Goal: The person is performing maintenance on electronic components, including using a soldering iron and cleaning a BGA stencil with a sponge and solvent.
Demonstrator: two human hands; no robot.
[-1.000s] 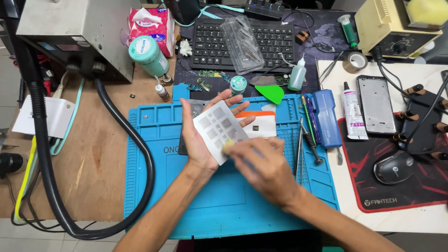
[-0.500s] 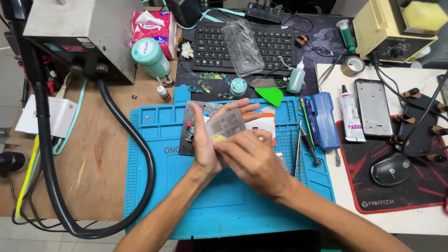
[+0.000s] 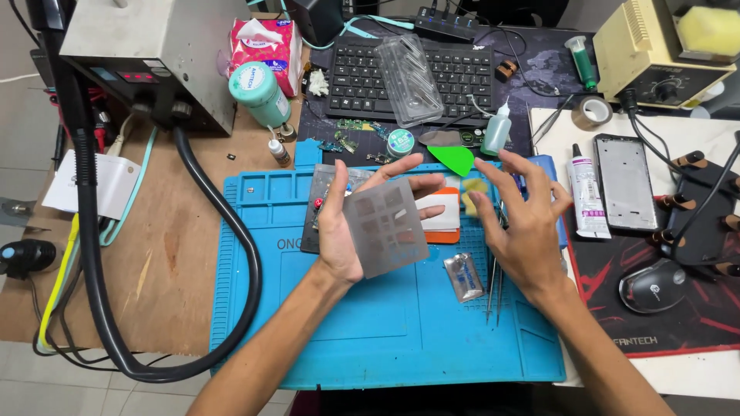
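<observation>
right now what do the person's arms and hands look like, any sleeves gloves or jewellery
Both forearms are bare as far as the view shows, with no sleeves in the picture. The left hand and right hand wear no gloves, and no rings, watch or wristband can be seen. The arms are slim and enter from the bottom edge. Fingernails look short and plain.

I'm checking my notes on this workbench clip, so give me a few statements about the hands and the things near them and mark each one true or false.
1. The left hand holds a thin grey plate with square cut-outs. True.
2. The right hand grips the tweezers. False: it is open and holds nothing; the tweezers lie on the blue mat below it.
3. A small silver packet lies on the mat between the hands. True.
4. The keyboard sits on the blue mat. False: it sits beyond the mat, on a dark pad.
5. A phone lies to the right of the white tube. True.
</observation>
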